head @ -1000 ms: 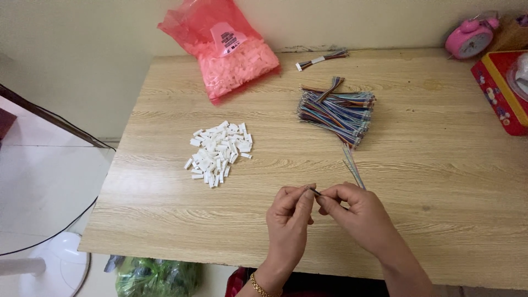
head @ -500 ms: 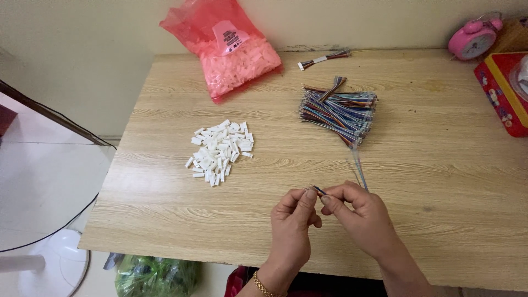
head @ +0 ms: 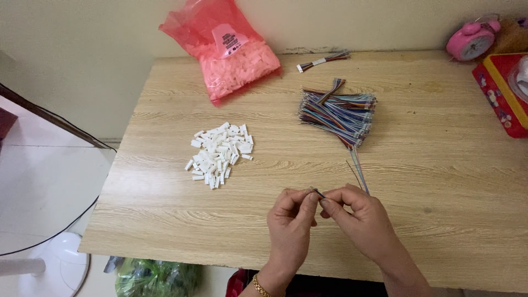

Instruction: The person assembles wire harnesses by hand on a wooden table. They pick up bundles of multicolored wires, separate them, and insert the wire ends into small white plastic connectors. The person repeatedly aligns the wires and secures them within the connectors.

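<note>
— Any change at the desk's near edge?
— None: left hand (head: 290,223) and right hand (head: 360,217) still pinch one thin wire (head: 318,192) between fingertips.
— Room around?
— Bare desk (head: 440,181) right; white connector pile (head: 219,154) left, wire bundle (head: 338,113) beyond, pink bag (head: 231,52) at the far edge.

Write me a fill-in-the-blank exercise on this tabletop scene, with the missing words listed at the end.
1. The left hand and right hand pinch the end of a thin ____ between their fingertips.
2. The loose pile of small connector housings on the wooden table is ____ in colour.
3. The bag of connector housings at the table's far edge is made of ____ plastic.
4. The alarm clock at the far right corner is ____.

Missing words: wire; white; red; pink
</note>
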